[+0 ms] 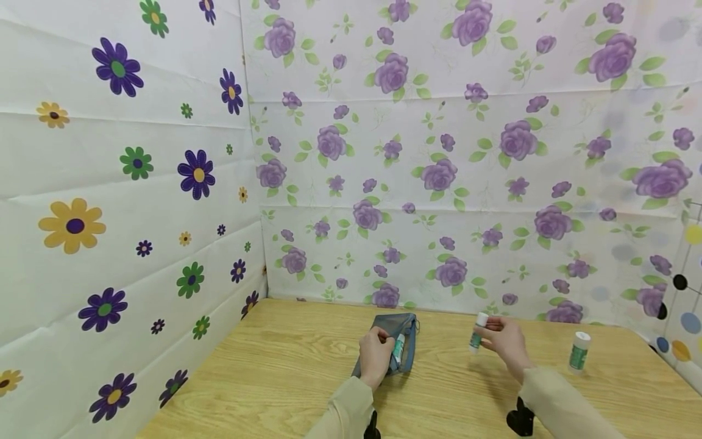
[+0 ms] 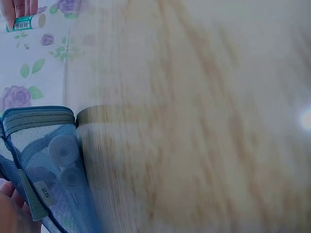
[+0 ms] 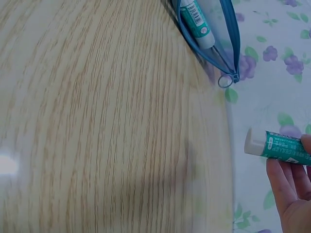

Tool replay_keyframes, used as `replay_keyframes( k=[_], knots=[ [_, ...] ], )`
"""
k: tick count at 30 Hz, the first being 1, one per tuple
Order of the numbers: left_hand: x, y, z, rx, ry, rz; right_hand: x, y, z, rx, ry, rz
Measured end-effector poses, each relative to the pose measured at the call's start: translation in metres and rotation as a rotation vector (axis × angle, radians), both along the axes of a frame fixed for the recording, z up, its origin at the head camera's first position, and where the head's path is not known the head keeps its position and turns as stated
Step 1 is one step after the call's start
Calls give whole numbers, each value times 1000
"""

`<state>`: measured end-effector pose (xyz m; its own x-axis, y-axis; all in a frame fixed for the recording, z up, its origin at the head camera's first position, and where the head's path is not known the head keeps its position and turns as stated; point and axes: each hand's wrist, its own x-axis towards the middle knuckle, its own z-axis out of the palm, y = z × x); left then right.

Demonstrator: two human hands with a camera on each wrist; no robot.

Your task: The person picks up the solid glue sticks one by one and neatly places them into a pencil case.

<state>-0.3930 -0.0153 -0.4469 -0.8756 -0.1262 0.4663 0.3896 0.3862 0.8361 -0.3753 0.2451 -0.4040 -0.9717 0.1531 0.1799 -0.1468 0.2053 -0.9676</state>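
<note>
My left hand [image 1: 375, 360] grips the near side of a blue-grey mesh zip pouch [image 1: 388, 321], whose mouth gapes toward the right. Inside the pouch lies a green-and-white glue stick [image 1: 399, 349], its end showing at the opening. Round white ends [image 2: 63, 151] show through the mesh in the left wrist view. To the right, my right hand [image 1: 507, 346] pinches another glue stick [image 3: 286, 147] between thumb and fingers, tilted and held close over the table. A larger glue stick [image 1: 578, 353] stands upright on the table, right of my right hand.
The wooden table [image 1: 439, 390] meets a flower-printed cloth wall [image 1: 406, 183] at the back. Another printed cloth [image 1: 137, 213] hangs on the left, and a dotted one [image 1: 688, 305] borders the right side. A small ring [image 3: 225, 81] hangs at the pouch's zip end.
</note>
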Motion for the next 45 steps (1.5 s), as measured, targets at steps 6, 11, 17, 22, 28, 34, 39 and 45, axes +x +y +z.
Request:
replay_keyframes(
  k=[6,11,17,22,28,34,39,45],
  knots=[
    [1,0,1,-4,7,2,0,-5,1,-5,-4,9],
    [0,0,0,1,0,3,-2,-8,1,-21,-6,26],
    [-1,0,1,-9,-1,9,-2,-15,3,-52,-10,46],
    [-1,0,1,-10,-9,10,-3,-20,4,-81,-16,65],
    [-1,0,1,-20,-2,14,-3,-25,3,-98,-15,66],
    [-1,0,1,-13,3,5,-4,-27,1,-102,-26,59],
    [-1,0,1,-14,8,5,-5,-32,0,-107,-17,58],
    [0,0,1,-9,6,0,-7,-39,-1,-130,-37,65]
  ],
)
